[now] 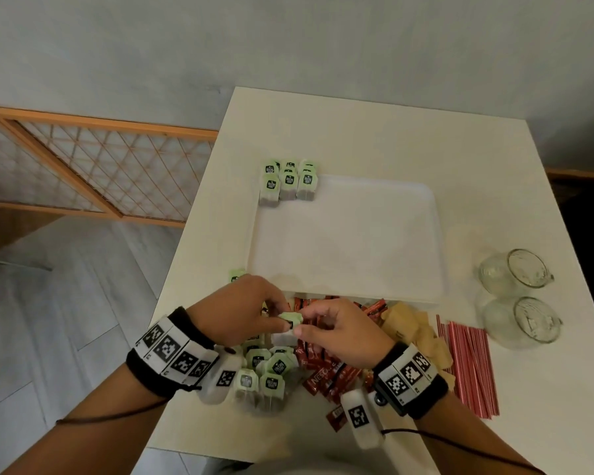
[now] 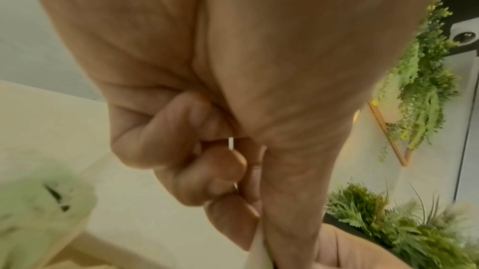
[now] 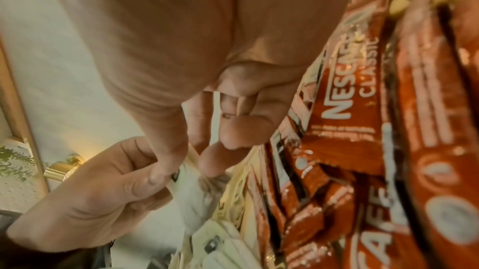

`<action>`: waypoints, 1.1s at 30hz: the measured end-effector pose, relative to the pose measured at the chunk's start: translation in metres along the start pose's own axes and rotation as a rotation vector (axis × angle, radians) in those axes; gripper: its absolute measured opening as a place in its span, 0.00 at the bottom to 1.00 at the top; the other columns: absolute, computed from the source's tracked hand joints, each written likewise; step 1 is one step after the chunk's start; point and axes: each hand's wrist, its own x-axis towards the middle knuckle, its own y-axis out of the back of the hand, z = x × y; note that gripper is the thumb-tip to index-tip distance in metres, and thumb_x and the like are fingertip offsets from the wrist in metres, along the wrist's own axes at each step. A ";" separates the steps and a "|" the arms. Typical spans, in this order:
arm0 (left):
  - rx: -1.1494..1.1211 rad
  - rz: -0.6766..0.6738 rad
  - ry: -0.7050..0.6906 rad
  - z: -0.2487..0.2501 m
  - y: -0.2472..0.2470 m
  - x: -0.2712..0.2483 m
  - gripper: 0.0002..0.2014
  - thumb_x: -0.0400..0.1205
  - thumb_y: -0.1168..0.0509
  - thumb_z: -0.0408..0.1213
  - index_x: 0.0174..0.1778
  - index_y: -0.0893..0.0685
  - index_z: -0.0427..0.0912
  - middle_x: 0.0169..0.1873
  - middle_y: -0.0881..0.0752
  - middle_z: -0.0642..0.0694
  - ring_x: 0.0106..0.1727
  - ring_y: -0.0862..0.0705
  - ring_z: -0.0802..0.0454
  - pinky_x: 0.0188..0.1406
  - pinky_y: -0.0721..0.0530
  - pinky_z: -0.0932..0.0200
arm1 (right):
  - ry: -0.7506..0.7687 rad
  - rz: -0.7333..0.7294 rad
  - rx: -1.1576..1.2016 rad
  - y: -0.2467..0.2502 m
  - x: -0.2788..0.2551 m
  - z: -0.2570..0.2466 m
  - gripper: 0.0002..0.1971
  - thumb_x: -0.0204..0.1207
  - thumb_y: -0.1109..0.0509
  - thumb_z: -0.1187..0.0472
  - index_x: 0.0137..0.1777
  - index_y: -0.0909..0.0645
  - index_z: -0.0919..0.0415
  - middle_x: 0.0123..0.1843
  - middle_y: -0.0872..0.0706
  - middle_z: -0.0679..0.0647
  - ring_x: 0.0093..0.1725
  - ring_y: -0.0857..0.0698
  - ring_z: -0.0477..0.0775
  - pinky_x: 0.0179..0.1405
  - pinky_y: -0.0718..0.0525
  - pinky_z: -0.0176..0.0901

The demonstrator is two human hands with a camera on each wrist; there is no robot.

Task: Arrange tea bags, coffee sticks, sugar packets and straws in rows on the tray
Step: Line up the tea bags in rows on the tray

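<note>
pinching one green-tagged tea bag (image 1: 290,322) between them, left hand (image 1: 251,308) and right hand (image 1: 336,329) meet just off the near edge of the white tray (image 1: 436,241). left thumb and fingers curl onto the tag from one side, right thumb and forefinger grip it from the other; the pale bag hangs below the tag. tag print is black on green, too small to read.

on the tray, far-left corner: a block of tea bags (image 1: 288,181) laid in rows, green tags up, each with a dark label, wording not legible. rest of the tray surface is bare white.

off the tray, near side, on the white table (image 1: 357,132): loose heap of tea bags (image 1: 266,371) under the wrists; beside it a heap of red coffee sticks (image 1: 326,368). right wrist view reads "nescafe classic" in white on one red stick (image 3: 347,97). one stray tea bag tag (image 1: 236,275) lies by the tray's near-left corner.

right of the coffee sticks: tan sugar packets (image 1: 415,330), print not readable, then a bundle of red-and-white striped straws (image 1: 467,365) lying parallel.

right of the tray: two clear glass cups (image 1: 518,296), tipped on their sides, one nearer than the other.

both wrists carry black bands with black-and-white square marker tags.
</note>
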 end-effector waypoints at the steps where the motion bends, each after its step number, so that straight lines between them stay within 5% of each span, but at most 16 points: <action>1: -0.013 0.008 0.004 0.001 0.002 0.000 0.04 0.79 0.25 0.48 0.45 0.08 0.54 0.37 0.11 0.58 0.37 0.15 0.60 0.35 0.21 0.69 | 0.000 0.005 -0.001 0.000 -0.001 0.000 0.07 0.80 0.23 0.51 0.52 0.09 0.52 0.39 0.10 0.49 0.33 0.13 0.45 0.35 0.18 0.37; 6: -0.054 0.030 -0.012 0.009 0.007 0.000 0.06 0.78 0.23 0.47 0.37 0.13 0.62 0.34 0.13 0.57 0.30 0.20 0.64 0.31 0.25 0.72 | 0.024 0.041 -0.017 0.001 0.000 -0.001 0.07 0.82 0.25 0.53 0.50 0.10 0.55 0.39 0.10 0.53 0.31 0.13 0.46 0.34 0.17 0.39; 10: -0.083 0.075 0.074 0.000 0.013 -0.002 0.09 0.74 0.21 0.50 0.48 0.10 0.56 0.37 0.12 0.57 0.28 0.21 0.63 0.31 0.24 0.71 | 0.022 0.076 -0.028 0.001 0.001 -0.001 0.07 0.82 0.26 0.51 0.48 0.10 0.52 0.37 0.10 0.61 0.33 0.14 0.68 0.32 0.15 0.53; 18: 0.207 0.007 0.193 -0.025 0.011 -0.003 0.22 0.72 0.21 0.54 0.62 0.14 0.58 0.47 0.18 0.59 0.47 0.19 0.62 0.49 0.21 0.64 | -0.026 0.111 -0.028 0.005 -0.003 0.003 0.08 0.80 0.27 0.43 0.47 0.11 0.45 0.36 0.10 0.58 0.36 0.14 0.76 0.34 0.14 0.62; 25: 0.425 -0.136 0.176 -0.023 -0.002 0.004 0.33 0.72 0.24 0.56 0.74 0.23 0.57 0.52 0.22 0.56 0.51 0.20 0.54 0.53 0.17 0.55 | -0.033 0.125 -0.010 0.005 -0.006 0.000 0.06 0.81 0.25 0.49 0.42 0.12 0.35 0.33 0.11 0.58 0.34 0.15 0.75 0.34 0.15 0.62; 28: 0.420 -0.133 0.174 -0.023 -0.003 0.005 0.29 0.73 0.24 0.54 0.71 0.21 0.56 0.47 0.22 0.57 0.49 0.21 0.54 0.51 0.19 0.57 | -0.031 0.124 -0.011 0.006 -0.008 -0.001 0.08 0.81 0.25 0.50 0.41 0.12 0.35 0.31 0.11 0.53 0.31 0.16 0.67 0.36 0.16 0.52; 33: 0.344 -0.100 0.184 -0.023 -0.001 0.008 0.14 0.76 0.26 0.48 0.57 0.12 0.52 0.45 0.21 0.60 0.47 0.21 0.59 0.50 0.19 0.60 | -0.034 0.123 -0.020 0.007 -0.007 -0.001 0.08 0.81 0.25 0.49 0.40 0.12 0.35 0.33 0.10 0.55 0.34 0.12 0.66 0.43 0.12 0.60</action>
